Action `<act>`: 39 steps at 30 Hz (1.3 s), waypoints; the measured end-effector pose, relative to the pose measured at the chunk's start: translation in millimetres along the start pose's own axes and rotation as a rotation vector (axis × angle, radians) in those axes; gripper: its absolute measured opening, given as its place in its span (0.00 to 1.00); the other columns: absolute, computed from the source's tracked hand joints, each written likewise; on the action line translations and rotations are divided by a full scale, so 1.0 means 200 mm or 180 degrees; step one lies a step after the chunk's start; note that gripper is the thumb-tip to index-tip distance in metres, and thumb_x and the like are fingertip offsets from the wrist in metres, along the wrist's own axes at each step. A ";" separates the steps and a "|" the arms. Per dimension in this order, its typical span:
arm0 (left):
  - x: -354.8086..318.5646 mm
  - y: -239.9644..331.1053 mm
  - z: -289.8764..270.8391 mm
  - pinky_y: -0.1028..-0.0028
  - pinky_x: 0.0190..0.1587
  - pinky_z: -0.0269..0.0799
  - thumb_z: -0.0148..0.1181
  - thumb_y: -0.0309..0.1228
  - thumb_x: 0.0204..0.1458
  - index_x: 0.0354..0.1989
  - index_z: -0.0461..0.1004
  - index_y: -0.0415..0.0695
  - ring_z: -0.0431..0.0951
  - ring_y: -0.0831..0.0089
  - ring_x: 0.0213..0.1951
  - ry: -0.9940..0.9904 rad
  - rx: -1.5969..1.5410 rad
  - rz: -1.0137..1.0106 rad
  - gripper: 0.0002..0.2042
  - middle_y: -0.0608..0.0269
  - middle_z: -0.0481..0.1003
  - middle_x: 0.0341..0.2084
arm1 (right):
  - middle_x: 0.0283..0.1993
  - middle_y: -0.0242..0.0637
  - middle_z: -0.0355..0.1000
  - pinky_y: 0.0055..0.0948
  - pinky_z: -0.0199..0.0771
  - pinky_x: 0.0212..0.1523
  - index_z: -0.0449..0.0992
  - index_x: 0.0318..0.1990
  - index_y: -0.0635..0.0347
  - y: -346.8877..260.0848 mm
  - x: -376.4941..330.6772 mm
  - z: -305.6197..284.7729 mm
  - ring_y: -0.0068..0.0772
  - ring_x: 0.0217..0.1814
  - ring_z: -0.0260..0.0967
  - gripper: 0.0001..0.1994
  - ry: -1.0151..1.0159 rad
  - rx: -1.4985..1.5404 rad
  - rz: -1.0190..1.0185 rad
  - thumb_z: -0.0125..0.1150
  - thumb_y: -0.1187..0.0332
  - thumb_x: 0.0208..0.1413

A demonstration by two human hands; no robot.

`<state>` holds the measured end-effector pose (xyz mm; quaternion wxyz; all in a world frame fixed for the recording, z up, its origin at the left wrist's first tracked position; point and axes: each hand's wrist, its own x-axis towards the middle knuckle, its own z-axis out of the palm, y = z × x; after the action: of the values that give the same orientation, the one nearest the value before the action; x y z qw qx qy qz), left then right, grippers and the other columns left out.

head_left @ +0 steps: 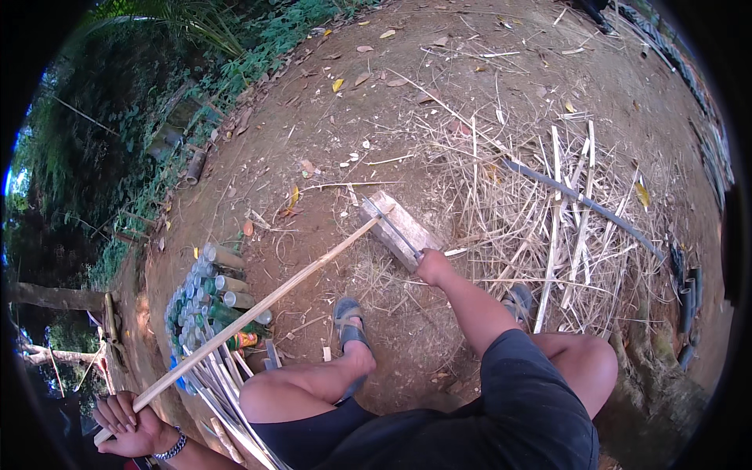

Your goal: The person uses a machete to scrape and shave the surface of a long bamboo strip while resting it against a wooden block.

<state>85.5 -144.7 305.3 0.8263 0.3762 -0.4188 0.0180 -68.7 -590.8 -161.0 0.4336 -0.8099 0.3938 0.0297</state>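
Observation:
My left hand (129, 424), at the lower left, is wrapped around the near end of a long pale strip of split bamboo or wood (266, 303). The strip slants up to the right, and its far end meets a weathered wooden block (413, 229) on the ground in front of me. My right hand (432, 267) grips a long, narrow-bladed knife (398, 233) beside the block's near end. Its blade lies over the block, across the strip's far end. The handle is mostly hidden in my fist.
Shavings and thin strips (501, 219) cover the ground at right, with a dark pole (587, 202) across them. Left of my legs stand several bottles (207, 294) and a bundle of pale strips (223, 384). My sandalled feet (350, 319) flank the block. Greenery (211, 78) borders the dirt.

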 end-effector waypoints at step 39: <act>-0.02 0.04 -0.32 0.81 0.14 0.50 0.29 0.73 0.48 0.17 0.54 0.48 0.54 0.81 0.11 0.0300 0.0079 -0.0024 0.36 0.70 0.54 0.11 | 0.42 0.52 0.75 0.40 0.73 0.49 0.74 0.43 0.64 -0.36 -0.13 -0.21 0.51 0.46 0.73 0.16 -0.0382 -0.0739 -0.0419 0.54 0.66 0.48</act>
<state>123.8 -96.9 282.5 0.8404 0.3867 -0.3777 0.0378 -51.7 -582.4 -76.2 0.3608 -0.8755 0.3071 0.0949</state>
